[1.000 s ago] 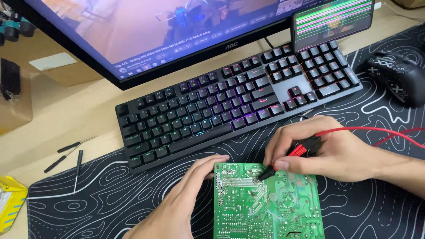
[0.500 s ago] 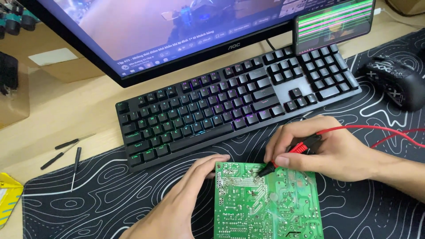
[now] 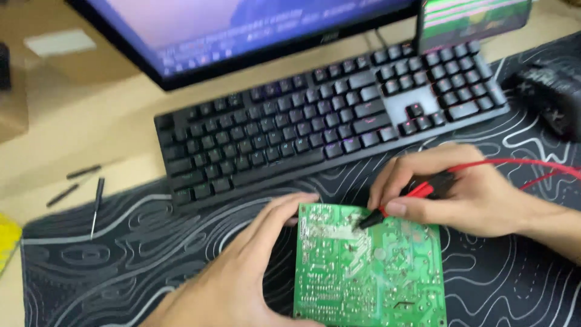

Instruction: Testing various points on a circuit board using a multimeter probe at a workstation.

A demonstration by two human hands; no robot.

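Observation:
A green circuit board lies solder side up on the black patterned desk mat. My left hand rests on the board's left edge, with the fingers steadying its top left corner. My right hand pinches a red and black test probe. The probe's black tip touches the upper middle of the board. A red wire runs from the probe off to the right.
A black keyboard with lit keys lies just behind the board. Behind it stand a monitor and a propped phone. A black mouse is at far right. Small dark tools and a yellow object lie at left.
The view has shifted slightly and blurred. Both hands, the probe and the board keep about the same positions.

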